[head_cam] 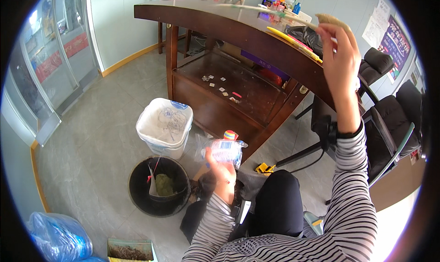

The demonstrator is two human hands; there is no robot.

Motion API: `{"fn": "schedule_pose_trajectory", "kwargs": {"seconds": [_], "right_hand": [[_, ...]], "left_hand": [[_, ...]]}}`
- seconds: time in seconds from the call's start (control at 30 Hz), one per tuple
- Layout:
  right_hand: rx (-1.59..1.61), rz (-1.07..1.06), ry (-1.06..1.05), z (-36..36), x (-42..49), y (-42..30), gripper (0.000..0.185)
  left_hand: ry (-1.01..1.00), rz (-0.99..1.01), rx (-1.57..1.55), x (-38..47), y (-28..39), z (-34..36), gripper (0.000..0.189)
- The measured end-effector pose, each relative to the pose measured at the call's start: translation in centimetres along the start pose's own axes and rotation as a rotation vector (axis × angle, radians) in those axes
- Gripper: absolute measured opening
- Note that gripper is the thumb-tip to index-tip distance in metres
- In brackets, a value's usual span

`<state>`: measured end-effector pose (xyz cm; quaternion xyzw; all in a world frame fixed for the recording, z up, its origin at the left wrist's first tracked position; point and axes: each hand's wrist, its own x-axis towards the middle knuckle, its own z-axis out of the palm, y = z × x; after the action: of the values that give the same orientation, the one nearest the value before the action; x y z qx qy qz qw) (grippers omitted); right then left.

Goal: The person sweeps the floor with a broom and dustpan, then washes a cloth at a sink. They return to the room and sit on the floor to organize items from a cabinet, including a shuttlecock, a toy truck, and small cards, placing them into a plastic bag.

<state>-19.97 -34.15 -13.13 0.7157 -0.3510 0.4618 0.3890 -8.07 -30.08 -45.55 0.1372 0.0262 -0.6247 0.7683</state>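
Note:
My left hand (221,172) holds a clear plastic package (225,152) with printed writing and a barcode. Beyond its upper edge shows a striped ball (229,135). My right hand (340,52) is raised over the right end of the dark wooden table (220,17), its fingers closed on a thin, pale, blurred stick (292,17). A tan piece (331,20) shows behind those fingers; whether it is joined to the stick I cannot tell. Yellow and pink pens (295,43) lie at the table's edge beside a black plastic bag (304,35).
A white square bucket (165,145) and a round black bin (160,210) stand on the floor to the left. Small tiles lie on the table's lower shelf (206,69). A yellow toy vehicle (264,168) is near my knee. Black chairs (388,124) stand at right, blue-wrapped bottles (60,236) lower left.

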Motion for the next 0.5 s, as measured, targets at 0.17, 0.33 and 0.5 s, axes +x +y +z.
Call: {"fn": "schedule_pose_trajectory", "kwargs": {"seconds": [0.17,0.33,0.5], "right_hand": [[-0.367,-0.002,-0.143,0.8,-0.2,0.7,0.018],[0.279,-0.057,-0.342,3.6,-7.8,-3.4,0.013],[0.341,0.229,-0.896,13.5,-14.1,-1.7,0.016]], "left_hand": [[-0.015,-0.005,0.107,0.2,-0.2,-0.3,0.054],[0.067,-0.024,0.123,0.2,0.3,-0.6,0.049],[0.070,0.108,0.194,-0.3,2.4,-0.4,0.043]]}}
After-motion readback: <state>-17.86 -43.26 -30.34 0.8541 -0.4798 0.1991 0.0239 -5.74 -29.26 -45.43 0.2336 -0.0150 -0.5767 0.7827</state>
